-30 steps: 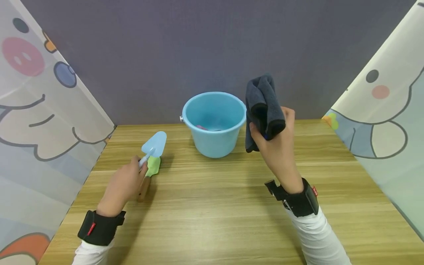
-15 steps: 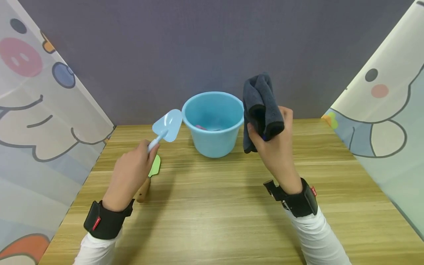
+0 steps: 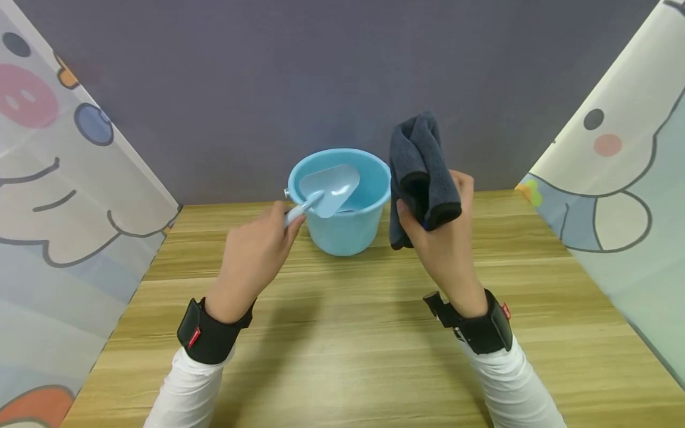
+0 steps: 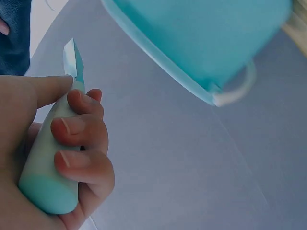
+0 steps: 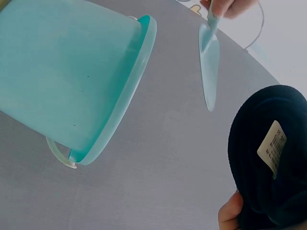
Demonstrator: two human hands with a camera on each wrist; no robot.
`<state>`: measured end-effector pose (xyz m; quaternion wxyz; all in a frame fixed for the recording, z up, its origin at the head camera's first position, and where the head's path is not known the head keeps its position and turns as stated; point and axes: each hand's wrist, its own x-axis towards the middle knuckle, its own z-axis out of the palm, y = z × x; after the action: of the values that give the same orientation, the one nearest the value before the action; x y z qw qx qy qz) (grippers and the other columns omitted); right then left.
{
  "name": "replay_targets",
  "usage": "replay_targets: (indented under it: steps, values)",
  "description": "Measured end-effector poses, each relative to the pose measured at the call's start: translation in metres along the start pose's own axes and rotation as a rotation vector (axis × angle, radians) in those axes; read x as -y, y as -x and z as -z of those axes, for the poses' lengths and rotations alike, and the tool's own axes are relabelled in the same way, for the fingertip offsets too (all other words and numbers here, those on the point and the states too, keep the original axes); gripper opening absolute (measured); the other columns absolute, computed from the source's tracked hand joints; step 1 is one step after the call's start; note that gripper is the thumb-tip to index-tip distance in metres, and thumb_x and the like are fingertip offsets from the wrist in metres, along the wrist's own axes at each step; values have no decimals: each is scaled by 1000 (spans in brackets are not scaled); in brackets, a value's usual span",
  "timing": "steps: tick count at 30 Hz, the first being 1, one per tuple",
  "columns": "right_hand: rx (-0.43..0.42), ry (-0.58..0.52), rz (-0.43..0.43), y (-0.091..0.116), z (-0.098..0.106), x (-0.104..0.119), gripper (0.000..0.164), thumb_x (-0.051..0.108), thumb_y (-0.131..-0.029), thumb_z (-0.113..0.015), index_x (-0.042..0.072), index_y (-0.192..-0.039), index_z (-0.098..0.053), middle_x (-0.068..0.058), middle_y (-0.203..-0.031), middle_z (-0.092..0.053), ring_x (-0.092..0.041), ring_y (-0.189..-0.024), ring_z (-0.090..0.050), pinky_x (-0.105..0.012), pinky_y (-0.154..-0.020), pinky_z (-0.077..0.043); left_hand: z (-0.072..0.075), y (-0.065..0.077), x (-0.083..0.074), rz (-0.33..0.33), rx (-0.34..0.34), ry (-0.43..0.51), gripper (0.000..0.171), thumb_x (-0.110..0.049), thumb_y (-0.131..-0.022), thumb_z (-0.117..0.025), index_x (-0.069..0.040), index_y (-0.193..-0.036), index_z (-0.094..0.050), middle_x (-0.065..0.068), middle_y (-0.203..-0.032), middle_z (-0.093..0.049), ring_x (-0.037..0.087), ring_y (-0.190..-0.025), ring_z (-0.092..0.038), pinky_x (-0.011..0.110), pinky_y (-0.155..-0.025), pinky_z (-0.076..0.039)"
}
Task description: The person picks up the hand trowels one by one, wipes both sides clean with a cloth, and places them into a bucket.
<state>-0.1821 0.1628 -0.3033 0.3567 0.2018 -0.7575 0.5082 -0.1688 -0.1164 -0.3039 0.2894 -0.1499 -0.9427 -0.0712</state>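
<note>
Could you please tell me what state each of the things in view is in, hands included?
Blue bucket: upright on the wooden table, open at the top; contents mostly hidden.
Pale blue scoop: held up, clear of the bucket.
Dark cloth: folded, held up; a label shows inside its fold.
Left hand: gripping the scoop.
Right hand: holding the cloth.

wood-grain bench fills lower centre | dark grey backdrop stands behind it, upper centre | printed cartoon sheet lines left side, pink snout upper left, orange patch lower left | second cartoon sheet lines right side, pink cheek upper right
</note>
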Motion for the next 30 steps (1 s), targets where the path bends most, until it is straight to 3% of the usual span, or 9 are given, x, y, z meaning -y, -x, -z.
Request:
replay_targets:
  steps: [7,11,21,30]
  values:
    - [7,3,29,-1,-2,-1,47,7,-88,-73,-3,-132,-57,-28,-129,-46,-22,-119,-44,-34,-102,-37,-10,-13,-25,-130,-133,-64,35,-36,-99,-67,-3,-92,-59,0,-58,-43,14,-41,-33,26,-41,-18]
    - [14,-14,41,-1,-6,0,51,4,-88,-73,-2,-135,-56,-27,-129,-47,-22,-119,-44,-36,-103,-38,-14,-17,-35,-158,-149,-65,36,-36,-98,-68,-5,-84,-56,-1,-60,-40,11,-43,-29,24,-42,-16]
    - [4,-5,155,-11,-19,1,49,-2,-83,-75,-2,-130,-60,-24,-117,-62,-30,-119,-44,-46,-103,-36,-18,-33,-47,-122,-112,15,36,-37,-102,-61,-7,-84,-54,0,-63,-43,13,-42,-36,27,-40,-24]
    - [18,49,166,-18,-27,-4,45,1,-85,-75,-2,-127,-60,-23,-118,-61,-38,-121,-46,-52,-102,-39,-24,-35,-47,-94,-103,31,37,-39,-102,-61,-7,-84,-55,0,-63,-45,15,-42,-37,26,-40,-25]
